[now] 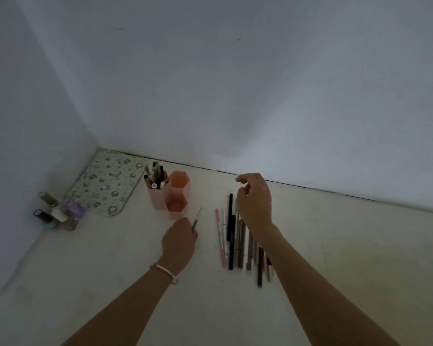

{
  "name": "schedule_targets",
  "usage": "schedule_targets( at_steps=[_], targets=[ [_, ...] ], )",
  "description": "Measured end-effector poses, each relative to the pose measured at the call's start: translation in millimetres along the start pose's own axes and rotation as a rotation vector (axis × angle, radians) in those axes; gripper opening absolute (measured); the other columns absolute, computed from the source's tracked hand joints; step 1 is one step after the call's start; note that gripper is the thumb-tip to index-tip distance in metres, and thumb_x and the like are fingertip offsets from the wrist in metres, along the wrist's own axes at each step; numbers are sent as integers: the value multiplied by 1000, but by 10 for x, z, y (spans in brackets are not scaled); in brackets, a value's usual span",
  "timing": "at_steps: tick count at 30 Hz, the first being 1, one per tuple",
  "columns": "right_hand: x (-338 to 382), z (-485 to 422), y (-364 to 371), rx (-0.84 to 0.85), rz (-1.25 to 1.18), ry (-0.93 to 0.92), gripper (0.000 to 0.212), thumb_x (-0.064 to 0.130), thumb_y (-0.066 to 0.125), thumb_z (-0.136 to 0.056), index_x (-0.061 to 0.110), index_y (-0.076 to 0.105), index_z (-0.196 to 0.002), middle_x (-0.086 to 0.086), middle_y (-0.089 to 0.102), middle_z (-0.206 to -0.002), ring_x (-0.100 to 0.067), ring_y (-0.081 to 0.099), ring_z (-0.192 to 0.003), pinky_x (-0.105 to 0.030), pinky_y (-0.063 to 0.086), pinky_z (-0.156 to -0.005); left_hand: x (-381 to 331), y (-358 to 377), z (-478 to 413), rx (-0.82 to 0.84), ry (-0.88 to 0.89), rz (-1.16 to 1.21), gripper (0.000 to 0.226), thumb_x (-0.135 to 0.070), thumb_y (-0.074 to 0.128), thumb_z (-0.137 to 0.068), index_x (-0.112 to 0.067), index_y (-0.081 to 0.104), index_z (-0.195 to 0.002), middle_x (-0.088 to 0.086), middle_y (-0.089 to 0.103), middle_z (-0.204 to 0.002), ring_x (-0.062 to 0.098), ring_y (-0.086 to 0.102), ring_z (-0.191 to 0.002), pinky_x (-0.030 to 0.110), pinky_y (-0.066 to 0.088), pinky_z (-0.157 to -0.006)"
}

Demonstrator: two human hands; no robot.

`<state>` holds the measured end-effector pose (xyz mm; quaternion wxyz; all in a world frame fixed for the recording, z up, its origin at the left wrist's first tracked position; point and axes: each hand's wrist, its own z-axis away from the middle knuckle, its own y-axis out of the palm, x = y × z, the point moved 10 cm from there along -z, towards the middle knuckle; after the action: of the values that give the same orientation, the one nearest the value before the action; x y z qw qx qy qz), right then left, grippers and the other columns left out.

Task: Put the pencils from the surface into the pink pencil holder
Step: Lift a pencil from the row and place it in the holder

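Your pink pencil holder [178,196] stands upright: three joined hexagonal tubes, the back-left one packed with stored pencils [155,176], the other two showing nothing inside. To its right, the loose pencils [231,242], pink, black, brown and white, lie side by side on the worktop [110,258]. Your left hand [179,239] pinches one thin grey pencil [198,217], tilted just beside the holder.

The surface [110,283] bears a pink pencil holder [176,215], pencils [231,236], bottles [58,213] and a mat [108,183].
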<state>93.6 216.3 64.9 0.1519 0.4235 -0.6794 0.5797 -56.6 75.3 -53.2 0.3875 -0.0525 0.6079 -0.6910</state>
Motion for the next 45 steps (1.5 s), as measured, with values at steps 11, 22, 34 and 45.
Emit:
schedule_targets(
  at_steps=[11, 22, 34, 45],
  targets=[
    [-454, 421, 979, 466, 607, 44, 30, 28, 47, -98, 8, 69, -96, -16, 56, -128, -28, 51, -118, -38, 42, -101, -660, -1038, 169, -404, 335, 743, 11, -13, 58, -94, -23, 53, -96, -16, 57, -82, -3, 57, -73, 13, 50, -63],
    [-445, 339, 811, 272, 46, 341, 26, 24, 63, -81, 9, 59, -60, -7, 59, -64, -15, 52, -55, -31, 51, -57, -299, -1175, 247, -518, 239, 815, 65, -3, 67, -83, -37, 41, -132, -6, 61, -79, 8, 63, -67, 10, 51, -59],
    [367, -244, 104, -126, -664, 208, 28, 14, 56, -93, 20, 50, -120, -3, 69, -80, -13, 66, -67, -21, 55, -61, 329, -2057, 24, -888, 140, 597, 78, -12, 62, -88, -37, 19, -149, -12, 58, -98, 7, 67, -76, 35, 59, -64],
    [726, -150, 216, -139, -704, 36, 43, 11, 52, -97, 29, 34, -131, 2, 72, -84, -12, 70, -74, -26, 59, -72, 523, -1656, -9, -839, 134, 230, 43, -17, 54, -96, -11, 52, -138, 17, 47, -141, 33, 42, -131, 43, 34, -107]
  ],
)
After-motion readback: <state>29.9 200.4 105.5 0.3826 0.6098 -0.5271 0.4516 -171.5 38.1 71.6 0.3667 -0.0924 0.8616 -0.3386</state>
